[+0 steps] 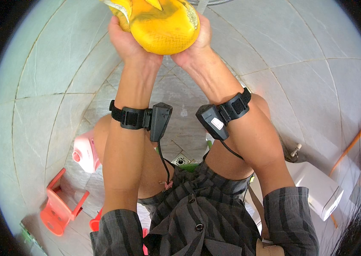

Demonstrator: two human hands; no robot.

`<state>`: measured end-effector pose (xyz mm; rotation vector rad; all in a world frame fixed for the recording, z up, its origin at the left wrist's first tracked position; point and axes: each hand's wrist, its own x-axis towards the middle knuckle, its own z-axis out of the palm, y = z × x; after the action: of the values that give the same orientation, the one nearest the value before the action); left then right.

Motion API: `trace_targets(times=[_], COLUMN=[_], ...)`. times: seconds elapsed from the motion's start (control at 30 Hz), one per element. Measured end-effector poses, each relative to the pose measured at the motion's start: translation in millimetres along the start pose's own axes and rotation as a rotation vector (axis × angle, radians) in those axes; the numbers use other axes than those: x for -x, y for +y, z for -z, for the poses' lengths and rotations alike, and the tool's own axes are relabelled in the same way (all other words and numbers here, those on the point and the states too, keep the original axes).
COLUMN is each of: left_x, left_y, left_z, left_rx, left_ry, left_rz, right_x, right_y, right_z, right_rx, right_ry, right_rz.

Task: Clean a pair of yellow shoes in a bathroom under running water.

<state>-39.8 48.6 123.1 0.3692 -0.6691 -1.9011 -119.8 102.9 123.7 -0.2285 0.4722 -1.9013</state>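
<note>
A yellow rubbery object with a woven pattern and dark, worn patches (164, 35), possibly a shoe, is at the top of the view, its upper part cut off by the picture's edge. My left hand (129, 44) supports it from the left side and below, and my right hand (198, 43) cups its right side. Both wrists are close together under it. A black strapped device sits on each forearm, with a cable running down from it.
Grey tiled walls (52, 64) curve around a tiled floor with a drain (180, 160). A pink-and-white plastic jug (86, 152) and a red plastic stool (55, 208) stand at left. At right are a white tank-like box (316, 187), a small tap (295, 149) and an orange hose (356, 139).
</note>
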Motion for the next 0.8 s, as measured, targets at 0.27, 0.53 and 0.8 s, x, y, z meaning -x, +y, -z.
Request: trace_targets(times=[0.27, 0.53, 0.8], left_x=[5, 32, 10], left_y=[4, 4, -5], left_z=[-7, -29, -8], left_rx=[0.229, -0.265, 0.085], left_ry=[-0.094, 0.115, -0.017], left_rz=[0.039, 0.039, -0.029], right_x=[7, 9, 7], right_y=[-7, -24, -2], right_z=[-6, -18, -22], right_rx=[-0.129, 0.090, 0.062], right_ry=[-0.117, -0.082, 0.013], right_rz=[-0.063, 0.111, 0.117])
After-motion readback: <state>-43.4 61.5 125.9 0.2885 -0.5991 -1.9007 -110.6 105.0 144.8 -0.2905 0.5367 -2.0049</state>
